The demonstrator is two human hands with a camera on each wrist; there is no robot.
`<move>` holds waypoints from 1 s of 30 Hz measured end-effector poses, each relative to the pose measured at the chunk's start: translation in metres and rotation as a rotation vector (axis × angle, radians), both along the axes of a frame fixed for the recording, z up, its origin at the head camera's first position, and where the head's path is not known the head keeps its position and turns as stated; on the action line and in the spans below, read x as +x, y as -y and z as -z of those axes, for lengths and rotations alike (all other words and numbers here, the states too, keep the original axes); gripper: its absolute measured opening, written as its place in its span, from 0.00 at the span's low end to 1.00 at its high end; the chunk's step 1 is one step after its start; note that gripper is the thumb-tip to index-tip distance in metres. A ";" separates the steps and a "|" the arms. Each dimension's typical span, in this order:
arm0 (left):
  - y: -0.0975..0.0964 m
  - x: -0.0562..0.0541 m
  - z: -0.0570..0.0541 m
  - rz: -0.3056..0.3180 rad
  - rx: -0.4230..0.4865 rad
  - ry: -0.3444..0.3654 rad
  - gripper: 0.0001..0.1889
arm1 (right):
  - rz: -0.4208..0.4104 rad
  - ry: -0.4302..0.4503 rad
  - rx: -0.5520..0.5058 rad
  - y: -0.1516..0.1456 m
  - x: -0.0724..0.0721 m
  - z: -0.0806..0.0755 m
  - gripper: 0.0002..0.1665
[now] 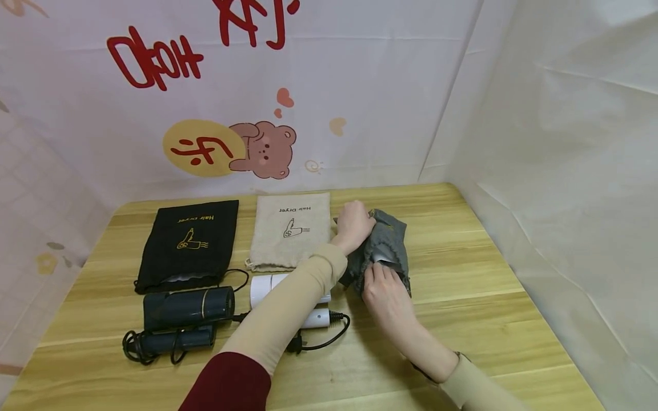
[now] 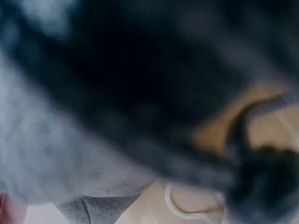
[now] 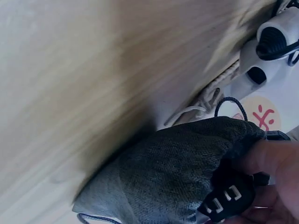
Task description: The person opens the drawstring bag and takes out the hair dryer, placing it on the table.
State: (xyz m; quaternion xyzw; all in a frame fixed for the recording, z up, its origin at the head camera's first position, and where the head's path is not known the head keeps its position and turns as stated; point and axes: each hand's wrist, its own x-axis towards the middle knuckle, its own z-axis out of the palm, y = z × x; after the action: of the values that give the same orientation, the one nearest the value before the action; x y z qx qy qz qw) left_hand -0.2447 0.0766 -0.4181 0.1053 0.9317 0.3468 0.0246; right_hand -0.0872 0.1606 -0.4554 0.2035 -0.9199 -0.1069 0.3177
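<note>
A grey drawstring bag (image 1: 389, 237) lies at the right of the table, its gathered mouth facing the person. My left hand (image 1: 354, 224) grips the bag's far left side with curled fingers. At the mouth, my right hand (image 1: 385, 288) holds a black plug (image 3: 229, 198) with two metal prongs, thumb over it and fingers beneath. Something pale shows inside the opening. In the right wrist view the bag's cloth (image 3: 173, 168) bulges beside the hand. Blurred grey cloth (image 2: 56, 135) fills much of the left wrist view, which does not show the left fingers.
A black bag (image 1: 192, 242) and a beige bag (image 1: 293, 228), both printed Hair Dryer, lie flat to the left. In front of them are a dark hair dryer (image 1: 187, 308) with its coiled cord and a white hair dryer (image 1: 261, 288), partly behind the left sleeve (image 1: 288, 308).
</note>
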 end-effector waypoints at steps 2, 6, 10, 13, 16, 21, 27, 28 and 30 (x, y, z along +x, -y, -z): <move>-0.001 0.000 0.001 -0.007 0.005 -0.005 0.32 | 0.010 0.000 0.005 -0.001 -0.002 0.002 0.13; -0.002 -0.001 0.002 -0.006 0.013 -0.009 0.32 | 0.002 -0.016 0.002 -0.004 -0.004 0.004 0.12; -0.002 -0.003 0.003 -0.015 0.004 -0.023 0.31 | -0.050 -0.069 -0.011 -0.008 -0.001 0.003 0.14; 0.000 -0.005 0.004 -0.028 -0.003 -0.029 0.31 | -0.081 -0.107 0.009 -0.012 0.004 0.000 0.17; 0.003 -0.007 0.006 -0.032 0.004 -0.031 0.31 | -0.102 -0.117 0.044 -0.015 0.011 -0.004 0.18; 0.008 -0.009 0.007 -0.012 -0.006 -0.043 0.31 | -0.129 -0.072 0.073 -0.019 0.019 -0.008 0.20; 0.007 -0.002 -0.003 0.075 -0.128 -0.014 0.30 | -0.156 -0.013 0.044 -0.023 0.021 -0.011 0.12; 0.006 0.000 -0.006 0.087 -0.156 -0.018 0.26 | -0.159 -0.007 0.044 -0.023 0.021 -0.012 0.09; 0.002 0.005 -0.011 0.115 -0.218 -0.022 0.19 | -0.161 0.006 0.044 -0.024 0.021 -0.012 0.05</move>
State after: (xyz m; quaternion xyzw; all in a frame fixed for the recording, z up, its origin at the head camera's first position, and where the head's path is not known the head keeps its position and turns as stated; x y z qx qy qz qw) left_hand -0.2397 0.0742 -0.4067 0.1591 0.9565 0.2402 0.0456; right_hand -0.0659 0.1848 -0.4432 0.2839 -0.8990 -0.1004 0.3180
